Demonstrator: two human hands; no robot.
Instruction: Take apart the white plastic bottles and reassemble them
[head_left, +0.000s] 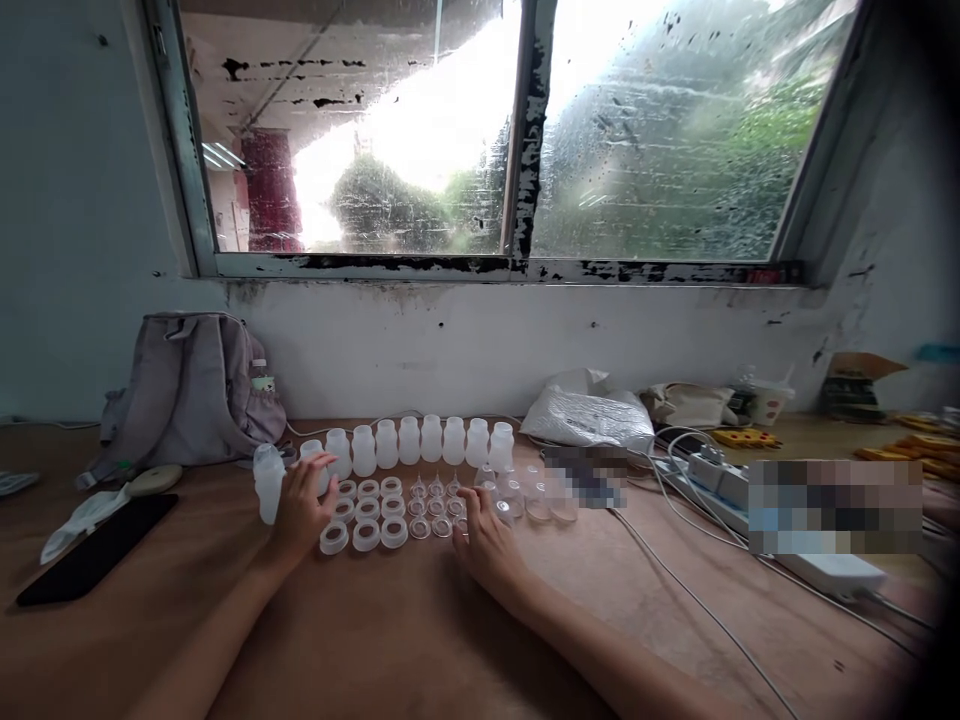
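My left hand is curled against the leftmost milky plastic bottle in a row of open-topped bottles; its fingers partly hide it. Just left of that hand stands a bottle with its top fitted. My right hand rests by the clear bottle nipples, thumb and fingers apart, partly covering the nearest ones on the right. Between the hands lie white screw rings in rows. Clear domed caps stand beyond my right hand.
A grey backpack leans on the wall at left, near a black phone-like slab. A silvery plastic bag lies behind the caps. White cables and a power strip run along the right. Part of the right side is blurred out.
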